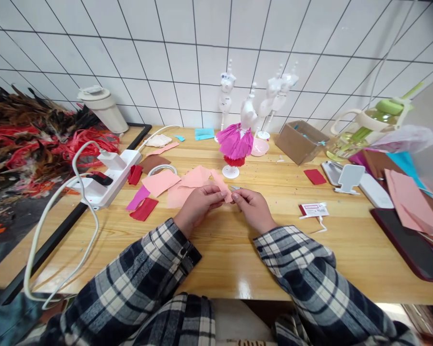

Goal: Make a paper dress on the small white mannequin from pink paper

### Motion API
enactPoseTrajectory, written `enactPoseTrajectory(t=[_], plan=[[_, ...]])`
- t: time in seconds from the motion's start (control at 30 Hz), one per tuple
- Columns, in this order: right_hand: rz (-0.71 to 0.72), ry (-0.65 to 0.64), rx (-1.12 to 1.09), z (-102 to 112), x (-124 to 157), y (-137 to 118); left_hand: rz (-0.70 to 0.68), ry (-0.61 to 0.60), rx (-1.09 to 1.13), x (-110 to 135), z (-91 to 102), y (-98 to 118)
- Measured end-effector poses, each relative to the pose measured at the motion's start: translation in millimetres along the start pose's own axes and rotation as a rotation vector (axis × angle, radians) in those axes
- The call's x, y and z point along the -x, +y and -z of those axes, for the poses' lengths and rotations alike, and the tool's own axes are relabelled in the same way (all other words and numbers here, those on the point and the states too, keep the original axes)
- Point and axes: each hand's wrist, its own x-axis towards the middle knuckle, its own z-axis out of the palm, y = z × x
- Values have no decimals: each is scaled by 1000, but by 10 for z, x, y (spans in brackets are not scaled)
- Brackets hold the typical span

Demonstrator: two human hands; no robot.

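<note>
My left hand (pixel 199 205) and my right hand (pixel 253 207) meet over the wooden table (pixel 216 259), fingers pinched together on a small piece of pink paper (pixel 226 191). A bit of metal, too small to name, shows between the fingertips. Just behind the hands lie several pink paper sheets (pixel 187 185). Farther back stands a small white mannequin in a magenta and red paper skirt (pixel 235 142). Both my sleeves are dark plaid.
A white power strip (pixel 110 180) with cable lies at left, beside red and magenta scraps (pixel 143 207). More white mannequins (pixel 278 93), a cardboard box (pixel 300 141), a phone stand (pixel 349 179), a labelled packet (pixel 314 210) and stacked coloured paper (pixel 407 192) stand right. Feathers (pixel 25 129) are piled far left.
</note>
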Motion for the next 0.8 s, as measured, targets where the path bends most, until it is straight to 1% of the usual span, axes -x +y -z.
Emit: enactPoseTrajectory(t=[0.07, 0.13, 0.23, 0.3, 0.33, 0.4, 0.5, 0.57, 0.67, 0.73, 0.8], plan=[[28, -3, 40, 23, -3, -3, -14, 4, -9, 4, -9, 8], [89, 7, 153, 105, -15, -24, -41, 24, -10, 20, -12, 36], [168, 80, 480, 311, -49, -52, -98, 91, -11, 65, 13, 101], [160, 97, 705, 430, -76, -33, -125, 130, -16, 101, 44, 142], [149, 84, 780, 463, -90, -9, -134, 140, -14, 117, 59, 156], [135, 34, 858, 464, -118, 58, -147, 146, -5, 143, 77, 172], [126, -11, 903, 366, -161, 153, -151, 140, 8, 158, 71, 166], [111, -5, 923, 308, -184, 183, -146, 134, 14, 155, 56, 153], [106, 14, 900, 283, -187, 161, -148, 141, 23, 145, 42, 129], [100, 41, 819, 274, -158, 110, -160, 153, 35, 138, 41, 113], [75, 71, 645, 235, -107, 44, -175, 162, 55, 134, 42, 101]])
